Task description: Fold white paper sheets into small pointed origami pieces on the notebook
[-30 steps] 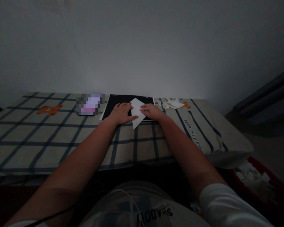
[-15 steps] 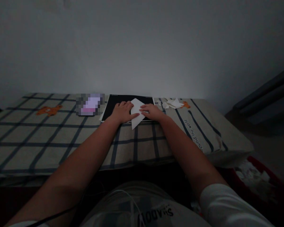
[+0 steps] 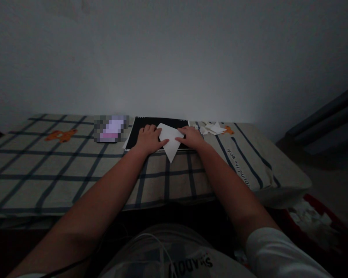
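Note:
A folded piece of white paper (image 3: 171,139) lies on a black spiral-holed pad (image 3: 145,122), its pointed lower end reaching past the pad's near edge. My left hand (image 3: 149,139) has the paper's left side between thumb and forefinger, while its other fingers rest spread on the pad. At the right corner, my right hand (image 3: 192,137) holds the paper with thumb and fingers on it. The undersides of both hands are hidden.
A phone (image 3: 112,129), partly pixelated, lies left of the pad on the checked tablecloth (image 3: 104,185). Torn white paper scraps (image 3: 214,128) lie to the right. A wall rises behind the table. Below right stands a red bin (image 3: 314,200) with crumpled white paper.
The folded paper has turned, so its lower point has swung right and slightly towards me. My right hand has shifted slightly right to the paper's corner; my left stays about where it was.

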Demonstrator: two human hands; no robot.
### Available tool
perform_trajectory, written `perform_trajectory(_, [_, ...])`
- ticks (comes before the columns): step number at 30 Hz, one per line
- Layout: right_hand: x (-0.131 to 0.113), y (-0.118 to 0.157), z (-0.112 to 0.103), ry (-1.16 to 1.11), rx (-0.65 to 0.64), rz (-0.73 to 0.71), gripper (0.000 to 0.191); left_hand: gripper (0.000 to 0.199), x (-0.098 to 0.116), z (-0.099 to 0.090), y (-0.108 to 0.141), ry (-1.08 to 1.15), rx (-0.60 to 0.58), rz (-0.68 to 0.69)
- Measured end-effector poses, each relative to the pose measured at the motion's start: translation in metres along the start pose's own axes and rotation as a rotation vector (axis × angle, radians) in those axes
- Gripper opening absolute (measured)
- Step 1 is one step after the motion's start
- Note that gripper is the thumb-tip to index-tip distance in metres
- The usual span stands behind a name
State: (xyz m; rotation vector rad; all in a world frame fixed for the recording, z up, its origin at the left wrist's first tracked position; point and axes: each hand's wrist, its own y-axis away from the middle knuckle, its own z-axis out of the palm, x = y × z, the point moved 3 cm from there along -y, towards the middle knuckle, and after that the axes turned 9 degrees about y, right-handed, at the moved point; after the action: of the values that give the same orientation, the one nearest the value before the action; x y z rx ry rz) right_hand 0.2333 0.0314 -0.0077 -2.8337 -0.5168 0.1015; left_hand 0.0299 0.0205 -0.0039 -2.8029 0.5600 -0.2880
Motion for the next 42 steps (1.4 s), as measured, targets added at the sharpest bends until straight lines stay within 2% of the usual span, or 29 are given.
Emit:
perform_trajectory(4, [0.005, 0.000, 0.001, 0.038, -0.020, 0.050, 0.053, 0.067, 0.000, -0.001, 0.001, 0.008, -0.002, -0.006])
perform_trajectory(9, [0.005, -0.002, 0.003, 0.052, -0.030, 0.100, 0.062, 0.067, 0.000, -0.002, 0.001, 0.009, -0.004, -0.012])
perform_trajectory(13, [0.004, -0.002, 0.003, 0.062, -0.038, 0.100, 0.056, 0.067, 0.000, -0.002, 0.001, 0.002, -0.008, -0.006])
perform_trajectory(19, [0.003, -0.005, 0.004, -0.022, -0.042, 0.133, 0.056, 0.069, 0.000, -0.003, 0.002, 0.007, -0.028, -0.024])
perform_trajectory(24, [0.004, -0.007, 0.005, -0.280, -0.065, 0.138, 0.038, 0.072, -0.001, -0.002, 0.002, 0.015, -0.014, -0.026])
perform_trajectory(29, [0.003, -0.007, -0.001, -0.387, -0.027, 0.173, 0.020, 0.069, -0.006, -0.001, 0.001, 0.068, 0.011, -0.030])
perform_trajectory(33, [0.011, -0.009, -0.005, -0.586, 0.077, 0.290, 0.017, 0.066, -0.013, -0.008, 0.000, 0.221, 0.149, -0.096])
perform_trajectory(37, [0.025, -0.008, -0.014, -0.860, 0.358, 0.426, 0.022, 0.055, -0.020, -0.016, -0.002, 0.406, 0.312, -0.104])
perform_trajectory(39, [0.030, -0.004, -0.021, -0.890, 0.519, 0.449, 0.024, 0.051, -0.021, -0.018, -0.002, 0.484, 0.364, -0.076])
perform_trajectory(42, [0.030, 0.003, -0.032, -0.764, 0.656, 0.414, 0.026, 0.051, -0.020, -0.019, -0.002, 0.578, 0.409, -0.015])
